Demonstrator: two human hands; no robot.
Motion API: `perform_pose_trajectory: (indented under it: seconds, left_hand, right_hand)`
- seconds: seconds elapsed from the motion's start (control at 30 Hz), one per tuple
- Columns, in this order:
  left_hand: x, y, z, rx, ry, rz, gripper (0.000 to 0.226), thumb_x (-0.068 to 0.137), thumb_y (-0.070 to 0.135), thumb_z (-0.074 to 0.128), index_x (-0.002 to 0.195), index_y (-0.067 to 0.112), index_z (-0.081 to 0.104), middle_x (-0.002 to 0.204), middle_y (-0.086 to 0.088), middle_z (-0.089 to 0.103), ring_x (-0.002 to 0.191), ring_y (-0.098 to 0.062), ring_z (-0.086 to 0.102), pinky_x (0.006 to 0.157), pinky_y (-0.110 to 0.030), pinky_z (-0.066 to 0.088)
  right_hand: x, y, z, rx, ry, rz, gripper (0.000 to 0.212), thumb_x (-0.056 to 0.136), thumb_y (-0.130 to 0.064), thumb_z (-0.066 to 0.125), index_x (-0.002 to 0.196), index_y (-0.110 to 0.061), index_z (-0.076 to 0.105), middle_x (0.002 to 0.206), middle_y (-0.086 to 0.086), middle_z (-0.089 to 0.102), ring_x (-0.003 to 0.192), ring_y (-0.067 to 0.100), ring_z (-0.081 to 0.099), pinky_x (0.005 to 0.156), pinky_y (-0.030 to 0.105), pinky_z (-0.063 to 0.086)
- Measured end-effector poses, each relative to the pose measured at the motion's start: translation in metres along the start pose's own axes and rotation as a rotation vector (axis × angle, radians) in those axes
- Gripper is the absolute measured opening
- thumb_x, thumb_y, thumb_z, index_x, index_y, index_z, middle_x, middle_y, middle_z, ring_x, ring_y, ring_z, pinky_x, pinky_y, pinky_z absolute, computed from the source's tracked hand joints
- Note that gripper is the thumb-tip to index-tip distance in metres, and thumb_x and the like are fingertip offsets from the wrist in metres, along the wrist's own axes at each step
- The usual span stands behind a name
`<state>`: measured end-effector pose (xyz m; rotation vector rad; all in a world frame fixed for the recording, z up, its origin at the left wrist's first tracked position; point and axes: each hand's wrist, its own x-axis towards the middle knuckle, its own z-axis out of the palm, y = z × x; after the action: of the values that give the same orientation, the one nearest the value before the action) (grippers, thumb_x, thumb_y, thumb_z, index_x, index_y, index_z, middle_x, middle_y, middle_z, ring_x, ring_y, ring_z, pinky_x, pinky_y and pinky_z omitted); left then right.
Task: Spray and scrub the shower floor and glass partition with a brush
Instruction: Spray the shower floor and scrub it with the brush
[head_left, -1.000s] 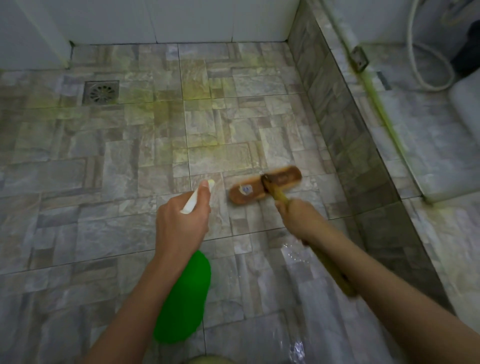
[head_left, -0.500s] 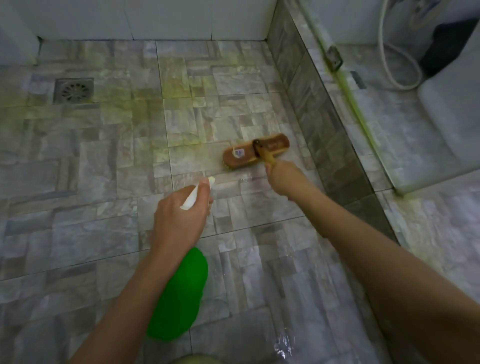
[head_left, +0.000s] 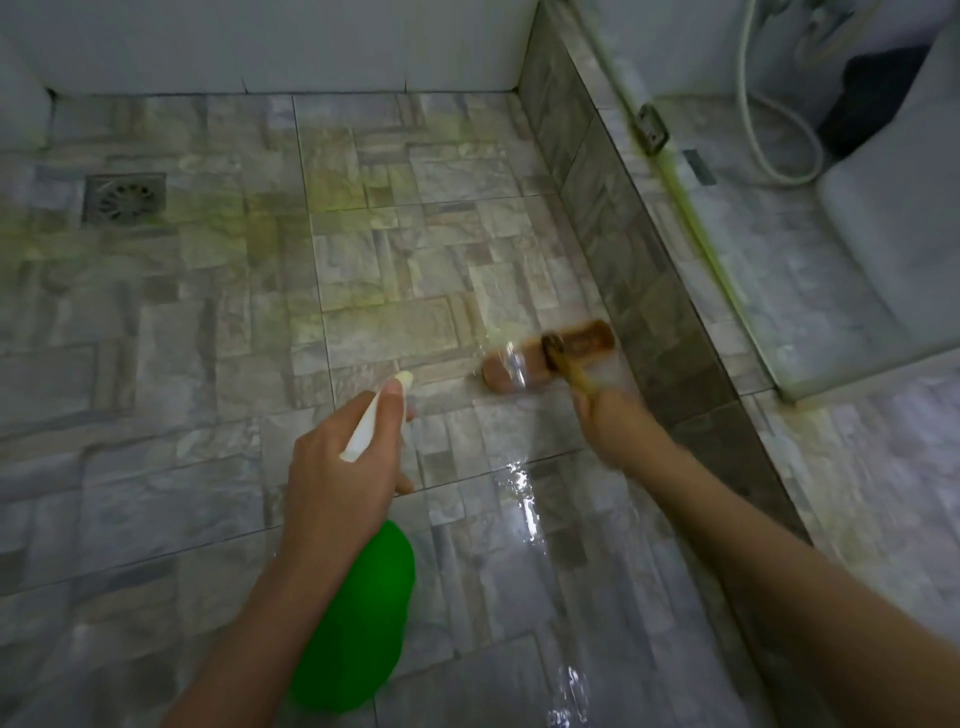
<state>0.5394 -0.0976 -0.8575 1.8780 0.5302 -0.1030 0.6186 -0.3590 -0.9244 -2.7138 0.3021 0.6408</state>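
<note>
My left hand (head_left: 337, 467) grips the white trigger head of a green spray bottle (head_left: 358, 623), nozzle pointing forward over the shower floor (head_left: 182, 364). My right hand (head_left: 613, 421) grips the yellowish handle of a brown wooden brush (head_left: 550, 358). The brush head lies on the wet tiles, blurred, close to the low tiled kerb (head_left: 639, 291) on the right. Yellow-green cleaner stains the tiles ahead of the brush. The glass partition (head_left: 670, 171) stands on the kerb, its base streaked with green.
A square metal floor drain (head_left: 124, 199) sits at the far left. White wall tiles close off the back. Beyond the kerb are a white hose (head_left: 779, 150) and a white fixture (head_left: 893, 234). A metal bracket (head_left: 653, 127) sits on the kerb top. Water glistens on the near tiles.
The brush and my right hand have slid right and nearer, up against the kerb. My left hand with the bottle has barely moved.
</note>
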Motion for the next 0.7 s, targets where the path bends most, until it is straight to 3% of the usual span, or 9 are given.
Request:
perform_pose_trajectory:
  seconds: [0.1, 0.17, 0.23, 0.33, 0.43, 0.5, 0.53, 0.63, 0.7]
  left_hand:
    - [0.002, 0.006, -0.006, -0.073, -0.003, -0.026, 0.033, 0.100, 0.048, 0.045, 0.081, 0.041, 0.069, 0.054, 0.000, 0.063, 0.038, -0.008, 0.055, 0.039, -0.010, 0.037]
    - [0.008, 0.007, -0.007, -0.110, -0.003, -0.033, 0.030, 0.101, 0.047, 0.044, 0.081, 0.047, 0.067, 0.059, -0.001, 0.066, 0.038, -0.008, 0.053, 0.040, -0.010, 0.038]
    - [0.014, 0.006, -0.008, -0.097, 0.015, -0.028, 0.031, 0.101, 0.050, 0.042, 0.081, 0.049, 0.066, 0.053, -0.001, 0.061, 0.039, -0.007, 0.052, 0.042, -0.011, 0.039]
    - [0.018, 0.007, -0.008, -0.073, 0.032, -0.042, 0.036, 0.101, 0.054, 0.041, 0.082, 0.041, 0.070, 0.048, 0.001, 0.058, 0.037, -0.007, 0.052, 0.042, -0.014, 0.040]
    - [0.020, 0.007, -0.009, -0.097, 0.063, -0.048, 0.033, 0.102, 0.052, 0.042, 0.079, 0.048, 0.065, 0.072, 0.003, 0.066, 0.037, -0.009, 0.051, 0.044, -0.017, 0.042]
    - [0.022, 0.006, -0.014, -0.094, 0.074, -0.052, 0.034, 0.102, 0.051, 0.042, 0.080, 0.044, 0.067, 0.081, -0.007, 0.070, 0.037, -0.009, 0.051, 0.043, -0.015, 0.042]
    - [0.022, 0.005, -0.015, -0.088, 0.072, -0.055, 0.036, 0.102, 0.051, 0.042, 0.081, 0.039, 0.070, 0.085, -0.013, 0.073, 0.037, -0.009, 0.051, 0.043, -0.015, 0.042]
    - [0.025, 0.004, -0.019, -0.100, 0.081, -0.078, 0.037, 0.102, 0.051, 0.041, 0.082, 0.039, 0.070, 0.095, -0.017, 0.075, 0.037, -0.009, 0.051, 0.042, -0.016, 0.042]
    - [0.027, 0.002, -0.020, -0.092, 0.084, -0.090, 0.037, 0.103, 0.051, 0.040, 0.082, 0.040, 0.069, 0.093, -0.015, 0.075, 0.036, -0.007, 0.050, 0.042, -0.014, 0.042]
  right_hand:
    - [-0.078, 0.041, 0.010, 0.044, -0.085, 0.117, 0.046, 0.098, -0.048, 0.032, 0.087, -0.010, 0.056, 0.073, 0.007, 0.064, 0.067, 0.026, 0.065, 0.061, 0.038, 0.054]
    - [-0.070, 0.036, 0.005, 0.024, -0.076, 0.112, 0.050, 0.098, -0.048, 0.032, 0.088, -0.005, 0.056, 0.081, 0.014, 0.067, 0.074, 0.034, 0.066, 0.068, 0.040, 0.055]
    - [-0.022, 0.001, -0.016, -0.035, -0.026, 0.046, 0.037, 0.102, -0.031, 0.034, 0.091, -0.004, 0.057, 0.093, 0.023, 0.066, 0.089, 0.039, 0.064, 0.067, 0.032, 0.045]
    - [0.072, -0.060, -0.050, -0.014, 0.016, -0.028, 0.041, 0.104, -0.023, 0.031, 0.116, 0.007, 0.056, 0.114, 0.029, 0.060, 0.101, 0.041, 0.060, 0.070, 0.036, 0.045]
    - [0.112, -0.081, -0.064, -0.002, 0.052, -0.022, 0.047, 0.103, -0.032, 0.030, 0.121, 0.004, 0.054, 0.119, 0.028, 0.057, 0.091, 0.040, 0.061, 0.060, 0.036, 0.047]
    - [0.089, -0.065, -0.055, -0.012, 0.050, -0.069, 0.041, 0.104, -0.026, 0.032, 0.126, 0.003, 0.051, 0.119, 0.029, 0.057, 0.100, 0.043, 0.059, 0.072, 0.039, 0.047]
    - [0.068, -0.048, -0.046, -0.025, 0.043, -0.068, 0.038, 0.103, -0.023, 0.033, 0.123, 0.003, 0.052, 0.114, 0.031, 0.059, 0.101, 0.043, 0.060, 0.075, 0.039, 0.046]
    - [0.004, -0.015, -0.016, -0.128, 0.024, -0.053, 0.041, 0.102, -0.030, 0.036, 0.102, 0.003, 0.059, 0.094, 0.025, 0.065, 0.089, 0.039, 0.063, 0.065, 0.032, 0.040]
    - [0.019, -0.027, -0.012, -0.173, 0.005, -0.090, 0.041, 0.102, -0.032, 0.034, 0.099, 0.000, 0.058, 0.092, 0.022, 0.063, 0.088, 0.036, 0.062, 0.066, 0.030, 0.039]
